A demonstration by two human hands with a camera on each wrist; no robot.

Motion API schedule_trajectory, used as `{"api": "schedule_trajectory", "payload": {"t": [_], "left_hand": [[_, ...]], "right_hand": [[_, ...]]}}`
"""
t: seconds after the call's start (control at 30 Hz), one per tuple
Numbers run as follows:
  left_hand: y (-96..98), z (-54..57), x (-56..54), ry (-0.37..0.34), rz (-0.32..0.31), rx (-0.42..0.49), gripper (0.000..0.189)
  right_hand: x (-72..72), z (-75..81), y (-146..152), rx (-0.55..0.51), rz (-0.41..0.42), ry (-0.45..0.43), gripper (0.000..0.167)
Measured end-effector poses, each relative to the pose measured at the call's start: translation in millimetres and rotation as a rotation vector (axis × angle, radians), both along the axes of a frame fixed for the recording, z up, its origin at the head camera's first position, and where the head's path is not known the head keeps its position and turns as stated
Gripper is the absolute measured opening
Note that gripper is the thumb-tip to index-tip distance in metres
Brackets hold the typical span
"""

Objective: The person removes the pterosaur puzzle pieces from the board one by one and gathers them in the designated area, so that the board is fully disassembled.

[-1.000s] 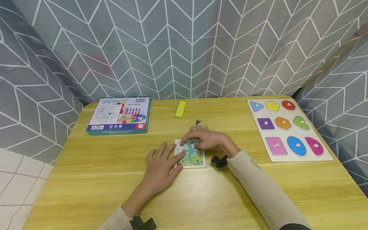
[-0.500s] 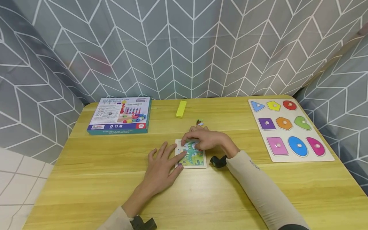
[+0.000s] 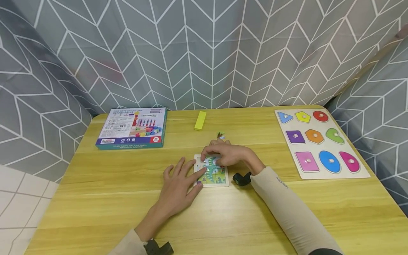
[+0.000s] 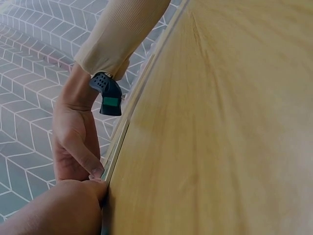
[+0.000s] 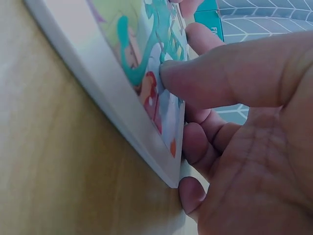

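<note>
A small jigsaw puzzle [image 3: 215,176] with a teal dinosaur picture and a pale wooden frame lies on the table. My left hand [image 3: 180,187] lies spread at its left side, index fingertip on the picture and thumb near the lower edge. My right hand [image 3: 227,154] reaches over the upper part with curled fingers. In the right wrist view its thumb [image 5: 195,81] presses on the picture, and the other fingertips bend along the frame's edge. A pale patch shows at the puzzle's upper left corner. Just beyond the right hand lies a small brown, green and blue puzzle piece [image 3: 221,135].
On the wooden table [image 3: 127,177], a teal and white bead-set box [image 3: 132,128] lies at the back left. A yellow block [image 3: 200,120] is at the back middle. To the right lies a knobbed shape board [image 3: 322,143]. A patterned grey curtain [image 3: 204,53] hangs behind.
</note>
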State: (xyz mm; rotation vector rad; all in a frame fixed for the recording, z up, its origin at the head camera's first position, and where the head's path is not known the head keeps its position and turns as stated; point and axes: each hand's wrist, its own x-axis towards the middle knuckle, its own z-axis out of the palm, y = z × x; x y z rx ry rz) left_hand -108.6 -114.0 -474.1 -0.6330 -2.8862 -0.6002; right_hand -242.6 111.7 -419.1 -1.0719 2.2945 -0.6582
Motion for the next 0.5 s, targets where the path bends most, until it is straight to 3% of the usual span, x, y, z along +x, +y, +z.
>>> {"api": "schedule_trajectory", "payload": {"t": [0.27, 0.5], "left_hand": [[-0.1, 0.5, 0.1, 0.004, 0.002, -0.001, 0.044], [-0.6, 1.1, 0.4, -0.005, 0.002, 0.0, 0.044]], "right_hand": [[-0.9, -5.3, 4.8, -0.076, -0.009, -0.042, 0.034], [-0.7, -12.9, 13.0, -0.169, -0.054, -0.029, 0.048]]}}
